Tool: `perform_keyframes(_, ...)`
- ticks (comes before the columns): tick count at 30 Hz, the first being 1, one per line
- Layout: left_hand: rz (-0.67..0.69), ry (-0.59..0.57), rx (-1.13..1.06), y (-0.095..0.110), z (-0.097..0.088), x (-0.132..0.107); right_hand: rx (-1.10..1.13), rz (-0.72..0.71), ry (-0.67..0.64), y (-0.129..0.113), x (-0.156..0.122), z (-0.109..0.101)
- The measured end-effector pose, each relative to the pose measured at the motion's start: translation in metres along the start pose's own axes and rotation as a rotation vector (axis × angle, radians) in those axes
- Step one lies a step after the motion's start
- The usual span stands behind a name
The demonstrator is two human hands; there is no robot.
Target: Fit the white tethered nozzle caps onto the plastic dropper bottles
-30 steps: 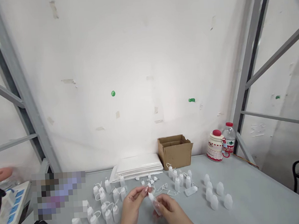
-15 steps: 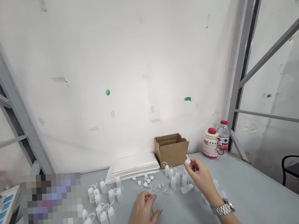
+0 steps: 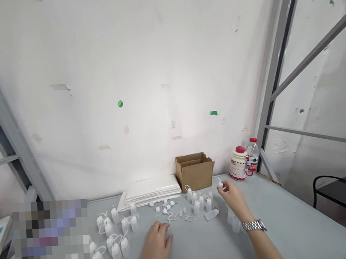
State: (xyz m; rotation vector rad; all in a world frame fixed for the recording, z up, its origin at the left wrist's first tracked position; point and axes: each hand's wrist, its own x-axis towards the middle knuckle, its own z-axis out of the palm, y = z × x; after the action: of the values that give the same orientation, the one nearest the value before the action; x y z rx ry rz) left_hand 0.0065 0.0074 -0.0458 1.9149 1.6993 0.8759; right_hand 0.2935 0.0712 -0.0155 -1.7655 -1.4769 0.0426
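My right hand (image 3: pixel 235 198) is stretched forward over the grey table (image 3: pixel 287 220) and pinches a small white bottle (image 3: pixel 220 185) with a thin tip, held just right of a cluster of upright small bottles (image 3: pixel 198 201). A metal watch sits on that wrist. My left hand (image 3: pixel 156 244) rests low near the table's front, fingers curled down on the surface beside loose white caps and nozzles (image 3: pixel 169 211); whatever lies under it is hidden. Several more white bottles (image 3: pixel 115 242) with looped caps stand to its left.
A brown cardboard box (image 3: pixel 194 170) stands open against the wall, with a stack of white bags (image 3: pixel 151 191) left of it. A red-lidded jar (image 3: pixel 238 168) and water bottle (image 3: pixel 253 157) stand by the grey frame post. A black chair (image 3: pixel 338 193) is at the right.
My right hand has carried the small bottle from in front of me forward and right, past the bottle cluster. My left hand dropped to the table. The view swung right.
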Motion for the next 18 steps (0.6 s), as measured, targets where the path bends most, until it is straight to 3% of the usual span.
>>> perform_keyframes(7,-0.042,0.017,0.060,0.004,-0.006,-0.002,-0.077,-0.036,-0.093,0.002,0.000,0.000)
perform_keyframes(18,-0.163,-0.157,0.189,0.011,-0.014,-0.002,-0.255,-0.068,-0.189,0.007,-0.001,0.006)
